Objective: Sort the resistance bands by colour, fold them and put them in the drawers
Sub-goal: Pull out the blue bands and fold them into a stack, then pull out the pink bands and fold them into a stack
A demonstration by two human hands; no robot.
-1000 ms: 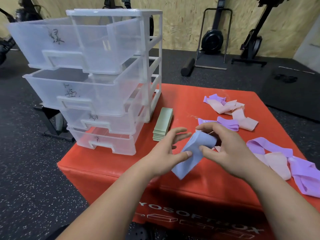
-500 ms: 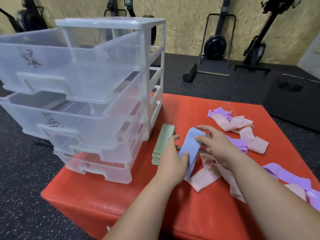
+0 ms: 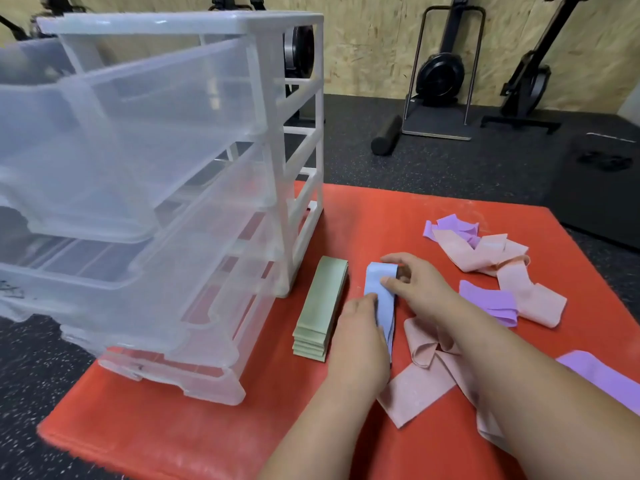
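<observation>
A folded light-blue band (image 3: pixel 381 292) lies on the red box (image 3: pixel 214 431), just right of a neat stack of folded green bands (image 3: pixel 320 308). My left hand (image 3: pixel 360 341) holds the blue band's near end, fingers curled at its left edge. My right hand (image 3: pixel 415 289) pinches its far end between thumb and fingers. Loose pink bands (image 3: pixel 426 368) and purple bands (image 3: pixel 490 301) lie unfolded to the right. The clear plastic drawer unit (image 3: pixel 166 188) stands at the left with its drawers pulled out.
More pink and purple bands (image 3: pixel 485 244) are tangled at the box's far right, and a purple band (image 3: pixel 602 374) shows past my right forearm. Dark gym floor surrounds the box; a foam roller (image 3: pixel 386 135) and exercise machines (image 3: pixel 440 74) stand along the wooden wall.
Both hands have brought the blue band down from the air onto the box beside the green stack, flattening it into a fold. My view has moved closer to the drawers.
</observation>
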